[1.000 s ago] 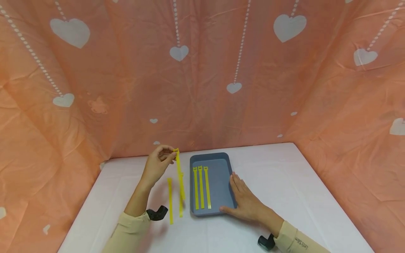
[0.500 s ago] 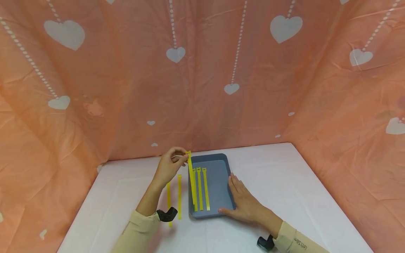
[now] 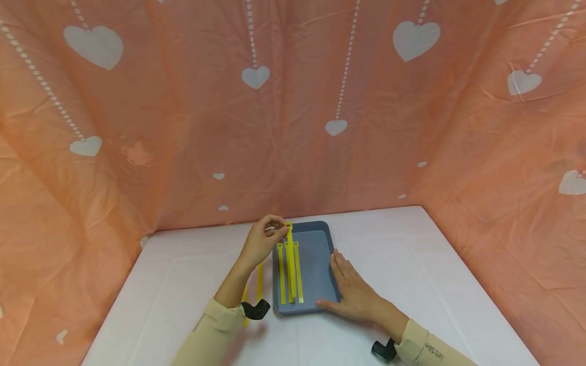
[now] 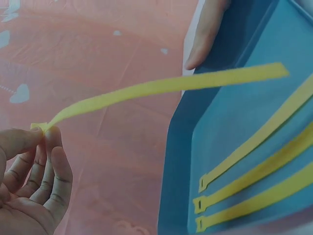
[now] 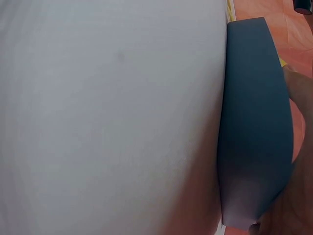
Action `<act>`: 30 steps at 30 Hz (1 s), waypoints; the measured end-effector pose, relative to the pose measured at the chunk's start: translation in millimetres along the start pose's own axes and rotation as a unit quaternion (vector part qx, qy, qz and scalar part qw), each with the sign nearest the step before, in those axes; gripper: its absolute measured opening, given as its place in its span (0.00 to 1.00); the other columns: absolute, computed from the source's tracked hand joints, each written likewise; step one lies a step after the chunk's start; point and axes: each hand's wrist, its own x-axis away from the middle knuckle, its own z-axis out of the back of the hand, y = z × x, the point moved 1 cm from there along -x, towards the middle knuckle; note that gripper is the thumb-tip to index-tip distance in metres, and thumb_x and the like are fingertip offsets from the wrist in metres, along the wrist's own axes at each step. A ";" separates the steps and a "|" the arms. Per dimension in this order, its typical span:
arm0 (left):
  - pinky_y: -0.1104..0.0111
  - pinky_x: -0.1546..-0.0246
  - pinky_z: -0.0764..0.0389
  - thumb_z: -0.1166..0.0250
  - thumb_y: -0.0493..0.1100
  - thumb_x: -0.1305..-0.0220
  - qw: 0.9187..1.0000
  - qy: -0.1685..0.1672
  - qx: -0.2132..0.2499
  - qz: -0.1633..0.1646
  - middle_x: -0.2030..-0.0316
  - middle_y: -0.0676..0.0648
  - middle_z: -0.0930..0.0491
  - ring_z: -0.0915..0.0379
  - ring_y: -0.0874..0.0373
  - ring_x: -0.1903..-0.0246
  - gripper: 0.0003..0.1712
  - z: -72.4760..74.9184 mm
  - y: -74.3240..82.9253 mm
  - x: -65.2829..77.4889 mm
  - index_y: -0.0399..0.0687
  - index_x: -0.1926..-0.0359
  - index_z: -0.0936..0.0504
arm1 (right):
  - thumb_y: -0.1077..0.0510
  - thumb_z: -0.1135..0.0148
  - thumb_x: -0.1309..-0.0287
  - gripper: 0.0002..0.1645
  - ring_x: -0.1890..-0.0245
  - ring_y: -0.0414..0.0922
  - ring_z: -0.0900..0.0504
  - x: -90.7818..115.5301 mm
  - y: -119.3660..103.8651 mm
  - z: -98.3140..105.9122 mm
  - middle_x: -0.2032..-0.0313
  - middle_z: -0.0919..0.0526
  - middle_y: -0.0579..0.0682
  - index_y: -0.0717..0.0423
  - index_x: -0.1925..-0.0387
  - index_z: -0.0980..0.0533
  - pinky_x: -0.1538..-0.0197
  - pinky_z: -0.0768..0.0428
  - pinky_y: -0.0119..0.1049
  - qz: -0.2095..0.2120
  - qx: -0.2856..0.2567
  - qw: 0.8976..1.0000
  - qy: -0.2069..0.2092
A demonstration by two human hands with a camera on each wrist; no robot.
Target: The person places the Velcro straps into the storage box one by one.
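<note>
My left hand pinches a yellow hook-and-loop cable tie by its slotted head, between thumb and index finger. The tie's long tail reaches out over the blue-grey tray. Three similar ties lie side by side in the tray's left half, their slotted heads toward the far end; in the head view the held one overlaps the middle one. Against the tray's right edge rests my right hand, fingers straight and thumb at the near corner. The right wrist view shows the tray's outer wall beside that hand.
Two more yellow ties lie on the white table left of the tray, partly hidden by my left forearm. Black wrist cameras sit at both cuffs. A pink cloth with hearts hangs behind and around the table.
My left hand has carried the hanging tie rightward, from above the table to above the tray and across to the middle tie. The right hand has stayed at the tray's edge.
</note>
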 end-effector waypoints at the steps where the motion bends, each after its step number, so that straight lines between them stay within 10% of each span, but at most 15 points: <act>1: 0.64 0.56 0.11 0.32 0.37 0.24 1.000 -0.004 0.004 0.000 0.55 0.40 0.16 0.14 0.34 0.54 0.10 -1.8 -0.8 -0.6 0.39 0.46 0.20 | 0.15 0.43 0.39 0.78 0.14 0.57 0.59 0.0 0.2 -0.2 0.14 0.61 0.64 0.69 0.15 0.58 0.15 0.53 0.53 0.000 0.000 1.000 0.001; 20: 0.52 0.52 0.10 0.32 0.37 0.24 1.000 -0.009 0.017 0.018 0.55 0.38 0.15 0.13 0.49 0.60 0.10 -36.6 -12.7 -12.9 0.38 0.46 0.19 | 0.16 0.42 0.38 0.78 0.14 0.57 0.59 -1.0 2.5 -1.5 0.14 0.61 0.63 0.69 0.15 0.58 0.15 0.53 0.53 0.007 -0.005 1.000 0.006; 30: 0.42 0.50 0.12 0.32 0.37 0.23 0.999 -0.007 0.000 0.042 0.54 0.38 0.14 0.15 0.29 0.53 0.10 -48.4 -36.1 -23.1 0.36 0.47 0.19 | 0.17 0.40 0.38 0.77 0.14 0.58 0.58 -0.9 0.9 -0.1 0.14 0.61 0.64 0.70 0.16 0.57 0.16 0.49 0.57 0.010 -0.007 1.000 0.006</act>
